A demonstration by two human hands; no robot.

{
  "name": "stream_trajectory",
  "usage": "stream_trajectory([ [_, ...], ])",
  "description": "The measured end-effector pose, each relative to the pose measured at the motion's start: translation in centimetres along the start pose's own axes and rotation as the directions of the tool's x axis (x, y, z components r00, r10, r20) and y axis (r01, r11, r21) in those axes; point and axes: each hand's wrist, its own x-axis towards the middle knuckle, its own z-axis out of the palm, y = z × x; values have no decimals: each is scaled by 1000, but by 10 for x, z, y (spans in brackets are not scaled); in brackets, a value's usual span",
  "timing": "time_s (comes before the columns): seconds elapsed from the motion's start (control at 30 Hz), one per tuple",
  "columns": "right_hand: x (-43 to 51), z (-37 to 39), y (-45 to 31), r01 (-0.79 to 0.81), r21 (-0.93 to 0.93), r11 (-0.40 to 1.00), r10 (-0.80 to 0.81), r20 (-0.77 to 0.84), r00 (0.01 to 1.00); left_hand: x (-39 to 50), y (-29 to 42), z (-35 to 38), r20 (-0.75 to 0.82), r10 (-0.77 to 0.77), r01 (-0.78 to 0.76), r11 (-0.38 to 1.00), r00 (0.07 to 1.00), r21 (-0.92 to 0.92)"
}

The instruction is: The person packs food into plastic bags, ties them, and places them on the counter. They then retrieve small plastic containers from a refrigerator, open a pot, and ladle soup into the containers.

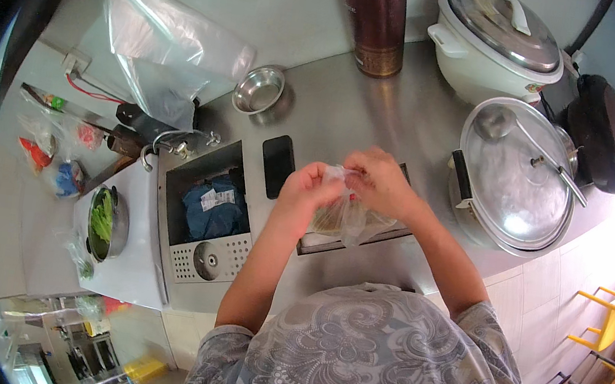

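Observation:
My left hand [317, 184] and my right hand [378, 177] meet over the steel counter, both pinching the gathered neck of a clear plastic bag [358, 221]. Something pale green and a small red piece show through the film; what they are I cannot tell. The bag rests over a dark-rimmed opening or tray [324, 246] in the counter, mostly covered by it. Left of my left hand lies a black smartphone [277, 166].
A sink [171, 198] with a blue bundle is at left, and a pot of leafy greens [119, 226] beyond it. A steel bowl [259, 91], a dark red tumbler [381, 34], a white cooker [472, 68] and a large lidded pot [514, 200] with a ladle [546, 149] stand around the counter.

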Motion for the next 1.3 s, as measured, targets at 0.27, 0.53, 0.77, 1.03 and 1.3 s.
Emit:
stream_trajectory([
  [0.27, 9, -21, -6, -651, 409, 639, 522, 391, 758, 6, 23, 16, 73, 404, -368, 727, 912, 580],
  [0.53, -72, -21, 2, -306, -75, 949, 209, -577, 789, 18, 122, 7, 49, 73, -73, 997, 996, -4],
  [0.77, -129, 45, 45, -467, 527, 710, 679, -337, 653, 77, 147, -4, 82, 2, -14, 988, 997, 153],
  [1.03, -75, 53, 81, -425, 707, 566, 738, -205, 642, 168, 148, -22, 72, -66, 29, 904, 995, 426],
  [1.3, 34, 41, 85, -221, 975, 16, 881, 91, 464, 220, 165, 2, 158, -80, -22, 832, 984, 554],
])
